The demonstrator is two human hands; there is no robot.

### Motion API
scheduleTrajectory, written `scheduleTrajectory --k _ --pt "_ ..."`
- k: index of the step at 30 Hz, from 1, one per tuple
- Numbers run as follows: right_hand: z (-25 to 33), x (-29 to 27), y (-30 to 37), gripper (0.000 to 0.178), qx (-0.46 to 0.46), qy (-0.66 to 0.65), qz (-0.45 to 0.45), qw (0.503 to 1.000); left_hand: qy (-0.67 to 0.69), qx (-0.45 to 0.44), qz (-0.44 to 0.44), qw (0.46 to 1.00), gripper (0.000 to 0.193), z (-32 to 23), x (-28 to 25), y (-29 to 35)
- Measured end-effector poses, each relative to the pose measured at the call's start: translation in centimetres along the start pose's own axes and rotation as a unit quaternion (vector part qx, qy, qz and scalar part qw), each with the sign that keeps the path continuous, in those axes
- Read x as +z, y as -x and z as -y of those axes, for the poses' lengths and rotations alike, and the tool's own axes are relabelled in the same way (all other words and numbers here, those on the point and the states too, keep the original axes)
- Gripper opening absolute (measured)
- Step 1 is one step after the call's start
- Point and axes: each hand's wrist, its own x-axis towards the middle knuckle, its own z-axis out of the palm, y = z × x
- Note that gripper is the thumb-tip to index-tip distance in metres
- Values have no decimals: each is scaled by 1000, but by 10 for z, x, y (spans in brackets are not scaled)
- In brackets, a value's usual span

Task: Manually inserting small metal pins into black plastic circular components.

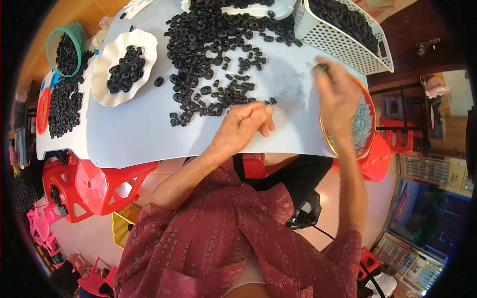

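My left hand (242, 124) is curled closed over the near part of the table. A small black plastic part (272, 101) shows at its fingertips, seemingly pinched there. Smeared by motion, my right hand (338, 94) is above the left side of a round, gold-rimmed red tray (367, 92) holding many tiny clear or silvery pieces (363, 124). Something dark, like another black part (323, 67), sits between its thumb and fingers. A large spread of black plastic parts (194, 54) covers the table beyond my left hand. Several tiny clear pieces (295, 92) lie between my hands.
A scalloped white dish (102, 79) holds black parts at the left. Behind the right hand stands a perforated grey basket (343, 47) full of dark parts. A green basket (78, 37) and more black parts (65, 107) are far left. Red stools (92, 184) stand below the table edge.
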Motion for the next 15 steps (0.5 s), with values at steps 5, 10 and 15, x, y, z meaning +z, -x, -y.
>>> scheduleTrajectory --k 5,10,15 --pt "-48 -27 -97 32 -2 81 -48 996 -31 20 -9 999 35 1 2 6" --pt "-45 11 -106 37 -214 308 -46 926 -69 0 9 998 34 -3 1 7" --pt "-35 83 -72 21 -151 73 181 969 -57 -28 8 998 36 -3 1 4"
